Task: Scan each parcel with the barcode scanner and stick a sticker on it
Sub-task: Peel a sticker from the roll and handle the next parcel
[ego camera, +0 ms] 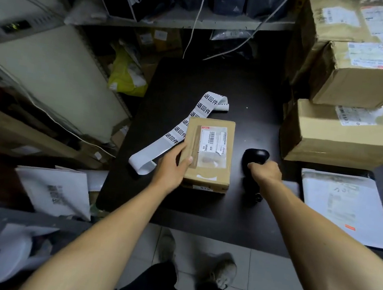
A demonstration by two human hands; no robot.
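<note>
cramped stockroom, dark tabletop [216,87]; small parcel [208,154] sits mid-table, left hand [173,166] gripping its edge; right hand [265,172] wrapped round the scanner [255,156] beside it; sticker strip [187,130] untouched, so scan and sticker both look pending; more boxes [346,135] waiting

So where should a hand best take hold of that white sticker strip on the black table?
Probably the curled blank end of the white sticker strip, pinched from the left: it loops up off the black table, while the small cardboard parcel covers the strip's right edge.
</note>
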